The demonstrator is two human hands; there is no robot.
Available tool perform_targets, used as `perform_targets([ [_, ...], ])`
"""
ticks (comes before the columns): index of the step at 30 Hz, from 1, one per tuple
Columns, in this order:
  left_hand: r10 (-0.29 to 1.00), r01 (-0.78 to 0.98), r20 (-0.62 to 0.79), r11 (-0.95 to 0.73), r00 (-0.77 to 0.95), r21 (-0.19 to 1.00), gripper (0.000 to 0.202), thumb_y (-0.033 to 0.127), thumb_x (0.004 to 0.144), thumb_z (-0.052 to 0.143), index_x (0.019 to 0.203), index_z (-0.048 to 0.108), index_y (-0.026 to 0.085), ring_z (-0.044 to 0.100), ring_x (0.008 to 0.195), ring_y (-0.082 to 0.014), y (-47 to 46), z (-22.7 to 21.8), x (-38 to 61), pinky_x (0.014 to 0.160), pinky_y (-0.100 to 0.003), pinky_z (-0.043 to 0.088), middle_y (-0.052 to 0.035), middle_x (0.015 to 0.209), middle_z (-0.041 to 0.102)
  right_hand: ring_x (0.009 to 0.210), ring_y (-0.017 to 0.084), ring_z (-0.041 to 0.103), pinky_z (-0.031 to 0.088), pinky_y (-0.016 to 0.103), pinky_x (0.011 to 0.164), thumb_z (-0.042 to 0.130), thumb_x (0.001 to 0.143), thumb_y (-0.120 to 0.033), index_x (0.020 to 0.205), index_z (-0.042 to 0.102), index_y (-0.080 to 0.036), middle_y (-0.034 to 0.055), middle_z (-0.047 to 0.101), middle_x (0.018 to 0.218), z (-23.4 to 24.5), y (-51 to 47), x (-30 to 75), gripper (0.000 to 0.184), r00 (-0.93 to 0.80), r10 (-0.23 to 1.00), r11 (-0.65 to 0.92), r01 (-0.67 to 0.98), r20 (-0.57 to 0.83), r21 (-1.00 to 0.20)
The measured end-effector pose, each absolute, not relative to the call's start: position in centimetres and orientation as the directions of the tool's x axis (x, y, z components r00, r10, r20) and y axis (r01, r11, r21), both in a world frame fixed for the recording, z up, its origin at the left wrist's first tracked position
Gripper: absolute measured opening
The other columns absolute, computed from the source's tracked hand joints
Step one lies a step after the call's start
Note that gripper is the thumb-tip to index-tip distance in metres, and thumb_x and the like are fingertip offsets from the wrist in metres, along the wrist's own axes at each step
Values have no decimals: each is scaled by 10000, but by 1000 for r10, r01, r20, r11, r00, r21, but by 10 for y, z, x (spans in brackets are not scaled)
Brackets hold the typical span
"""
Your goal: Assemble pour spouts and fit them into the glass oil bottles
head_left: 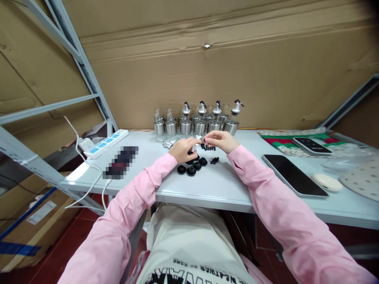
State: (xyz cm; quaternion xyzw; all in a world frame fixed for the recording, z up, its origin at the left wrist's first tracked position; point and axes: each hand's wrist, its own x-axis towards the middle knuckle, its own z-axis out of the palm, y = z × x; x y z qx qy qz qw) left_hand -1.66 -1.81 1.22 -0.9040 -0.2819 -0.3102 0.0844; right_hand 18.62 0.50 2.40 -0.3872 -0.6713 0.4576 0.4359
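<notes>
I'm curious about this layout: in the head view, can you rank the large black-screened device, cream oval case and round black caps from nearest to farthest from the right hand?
From the right hand:
1. Round black caps, to its left, nearer the wearer.
2. Large black-screened device, to its right.
3. Cream oval case, farther right, past the device.

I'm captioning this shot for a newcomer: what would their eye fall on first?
Likely the bare left hand and right hand, in pink sleeves, close together over the white tabletop. Behind them stand glass bottles with silvery metal bands, four topped by grey-and-black pourers. Round black pieces lie by the left hand.
</notes>
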Motion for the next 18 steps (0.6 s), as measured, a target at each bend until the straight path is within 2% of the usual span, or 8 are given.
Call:
perform_targets([
  [2,465,564,609,-825,642,34,328,151,714,481,1038,521,176,577,680,-124,-18,11,-16,753,-259,451,-14,844,611,550,91,538,462,264,578,769,492,-482,756,627,-159,5,627,628,25,3,183,440,-302,927,249,55,221,-967],
  [5,510,599,624,-796,592,82,366,168,696,508,1061,476,172,574,644,-130,-18,9,-15,724,-262,459,18,730,603,497,68,495,440,251,534,792,460,-476,739,606,-163,-15,601,594,25,2,180,458,-279,937,198,-71,210,-978],
  [8,545,627,622,-771,562,108,332,185,686,522,1010,451,174,574,633,-140,-18,7,-15,690,-263,462,36,649,581,487,61,478,425,242,519,798,464,-480,692,589,-162,-25,566,562,23,1,177,443,-262,940,183,-156,219,-971],
  [18,533,620,612,-780,584,88,311,205,683,510,979,419,184,584,615,-139,-19,5,-13,657,-251,455,45,640,575,459,60,440,389,239,484,793,442,-533,653,564,-163,-32,517,513,20,-1,168,483,-246,945,167,-204,216,-965],
])
